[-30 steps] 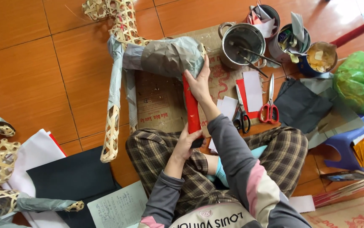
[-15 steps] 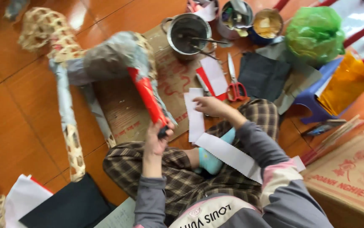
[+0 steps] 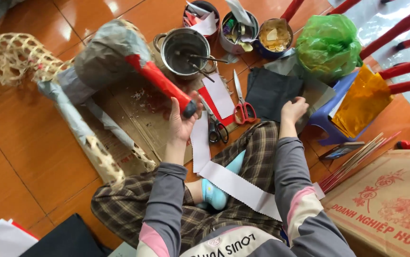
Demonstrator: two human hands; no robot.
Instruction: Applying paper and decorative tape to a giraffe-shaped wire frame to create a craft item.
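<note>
The tail (image 3: 160, 83) under my left hand (image 3: 182, 121) is matt red paper over a woven bamboo frame (image 3: 17, 57), partly skinned in dull grey paper. My right hand (image 3: 293, 109) rests on matt black paper (image 3: 269, 93). The far pot (image 3: 184, 50) is shiny metal. The scissors (image 3: 243, 102) have steel blades and glossy red plastic handles. The green bag (image 3: 328, 45) is crinkled plastic. The floor tiles (image 3: 29, 143) gleam.

Green plastic bag (image 3: 328, 45), red-handled scissors (image 3: 243, 102), metal pot (image 3: 185, 50).
</note>
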